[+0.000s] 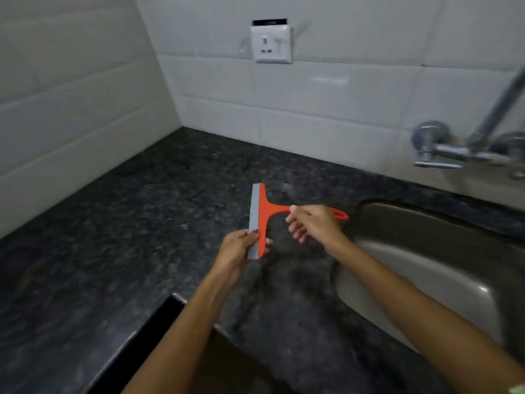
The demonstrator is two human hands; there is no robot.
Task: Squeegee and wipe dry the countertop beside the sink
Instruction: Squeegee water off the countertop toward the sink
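Observation:
An orange squeegee [265, 212] with a grey rubber blade is held above the dark speckled granite countertop [136, 231], its blade pointing left and standing roughly upright. My left hand [237, 248] pinches the blade's near end. My right hand [314, 223] grips the orange handle, whose loop end sticks out to the right of my fingers. The steel sink [426, 268] lies directly right of my hands. No cloth is in view.
White tiled walls meet in the far corner. A white wall socket [273, 44] sits above the counter. A chrome wall tap [454, 149] hangs over the sink at the right. The counter's front edge [147, 331] runs diagonally at the lower left.

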